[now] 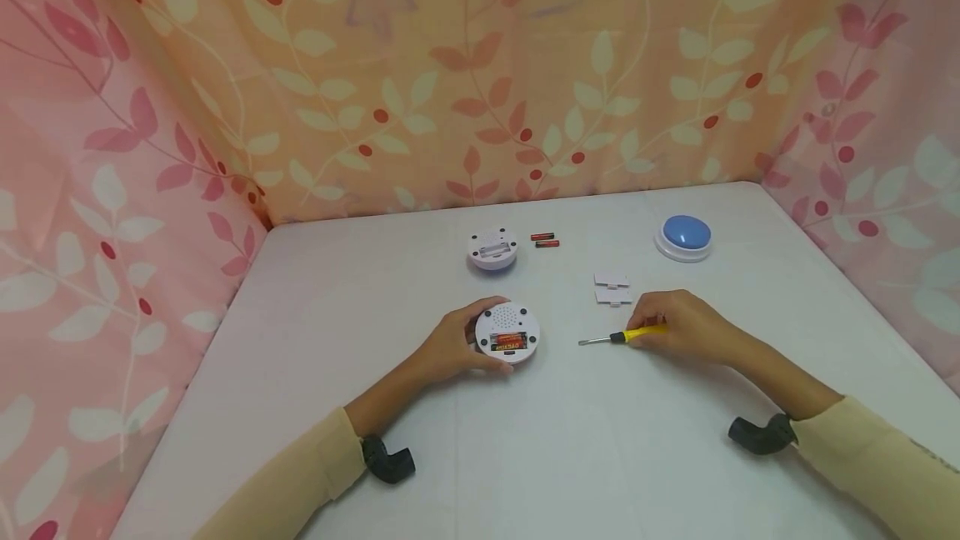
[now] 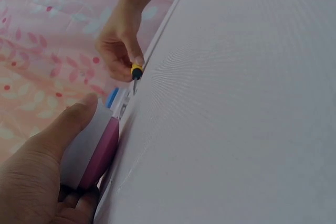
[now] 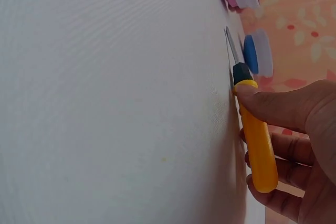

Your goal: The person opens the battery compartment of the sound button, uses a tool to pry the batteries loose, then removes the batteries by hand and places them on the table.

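Over the middle of the bench, the left hand gripped a round white battery-powered button by its left rim, thumb and fingers spread wide around it, batteries facing up. To its right, apart from it, the right hand held a yellow-handled screwdriver in curled fingers, long axis left to right, blade towards the button. Both wrist views showed the button's pink side, hidden from the head view; only that one showed the batteries.

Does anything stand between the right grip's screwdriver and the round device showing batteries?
Nothing visible does: only tabletop shows between the screwdriver in the right grip and the device; two white covers lie farther back.
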`<state>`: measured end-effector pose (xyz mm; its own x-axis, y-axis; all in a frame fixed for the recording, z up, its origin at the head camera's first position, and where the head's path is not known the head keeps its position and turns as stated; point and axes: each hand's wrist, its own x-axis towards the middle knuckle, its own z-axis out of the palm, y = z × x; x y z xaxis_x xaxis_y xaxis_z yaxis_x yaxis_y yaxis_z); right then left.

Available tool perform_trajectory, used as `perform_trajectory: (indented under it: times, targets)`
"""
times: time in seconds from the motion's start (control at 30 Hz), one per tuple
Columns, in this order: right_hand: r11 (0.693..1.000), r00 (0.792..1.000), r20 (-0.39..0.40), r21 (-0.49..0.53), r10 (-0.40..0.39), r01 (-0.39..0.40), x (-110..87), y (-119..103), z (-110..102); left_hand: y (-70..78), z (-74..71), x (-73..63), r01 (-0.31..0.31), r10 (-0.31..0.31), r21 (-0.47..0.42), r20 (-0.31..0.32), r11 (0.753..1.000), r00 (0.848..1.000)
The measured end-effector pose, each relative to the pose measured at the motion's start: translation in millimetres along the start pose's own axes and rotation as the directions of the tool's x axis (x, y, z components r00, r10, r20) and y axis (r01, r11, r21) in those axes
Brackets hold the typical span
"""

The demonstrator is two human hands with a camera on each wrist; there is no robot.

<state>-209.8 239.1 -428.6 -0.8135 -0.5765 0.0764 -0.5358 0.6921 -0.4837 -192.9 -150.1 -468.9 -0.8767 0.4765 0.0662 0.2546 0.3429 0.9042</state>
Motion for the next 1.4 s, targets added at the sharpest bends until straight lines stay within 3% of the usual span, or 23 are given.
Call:
perform_trajectory:
  times: [0.2, 0.4, 0.7, 1.07, 1.4]
  targets:
    - [0.999, 1.000, 0.003, -0.043, -0.022, 0.022, 3.9, -5.1, -1.3, 0.7, -0.1, -0.2, 0.004, -0.004, 0.001, -0.001, 1.000, 1.000]
    - [0.994, 0.997, -0.058, -0.104, -0.041, 0.035, 15.4, -25.5, -4.9, 1.6, 0.0, 0.1, 0.004, -0.004, 0.011, 0.003, 1.000, 1.000]
    - [0.978, 0.976, -0.103, -0.099, -0.194, 0.184, 38.3, -65.1, 3.0, 1.0, -0.1, 0.8, 0.009, -0.009, 0.025, -0.001, 1.000, 1.000]
    - [0.959, 0.956, -0.068, -0.005, -0.284, 0.285, 59.4, -95.7, 24.5, -1.4, 1.0, 2.1, 0.014, -0.014, 0.034, -0.008, 0.999, 1.000]
    - [0.950, 0.949, -0.047, -0.047, -0.311, 0.309, 68.4, -99.6, 40.3, -1.1, 0.2, 2.8, 0.003, -0.003, 0.008, 0.001, 1.000, 1.000]
